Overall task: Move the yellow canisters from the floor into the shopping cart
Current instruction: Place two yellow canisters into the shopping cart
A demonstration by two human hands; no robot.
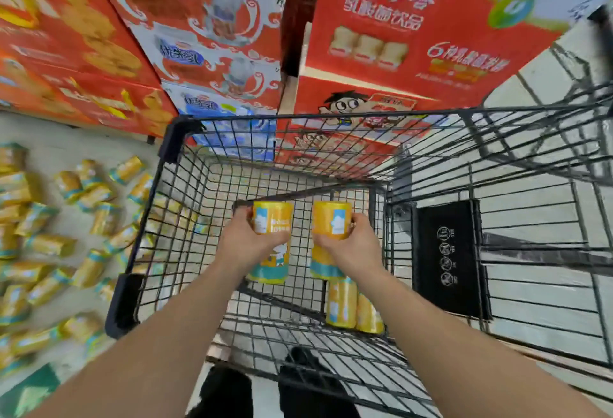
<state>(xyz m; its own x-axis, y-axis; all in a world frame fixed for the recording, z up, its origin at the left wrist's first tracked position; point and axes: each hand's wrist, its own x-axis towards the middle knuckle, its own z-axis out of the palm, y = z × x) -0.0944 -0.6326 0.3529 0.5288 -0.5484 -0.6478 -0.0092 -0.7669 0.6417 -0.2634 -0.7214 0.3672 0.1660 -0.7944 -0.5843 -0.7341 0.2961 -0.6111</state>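
Both my arms reach down into the black wire shopping cart. My left hand grips one yellow canister with a teal band at its lower end. My right hand grips a second yellow canister beside it. Both canisters hang above the cart's wire floor, a small gap between them. Two more yellow canisters lie in the cart just below my right hand. Several yellow canisters lie scattered on the floor to the left of the cart.
Stacked red and white cartons rise behind the cart and the floor pile. Another red carton stack stands straight ahead. A black child-seat flap with warning icons sits at the cart's right, with another wire cart beyond it.
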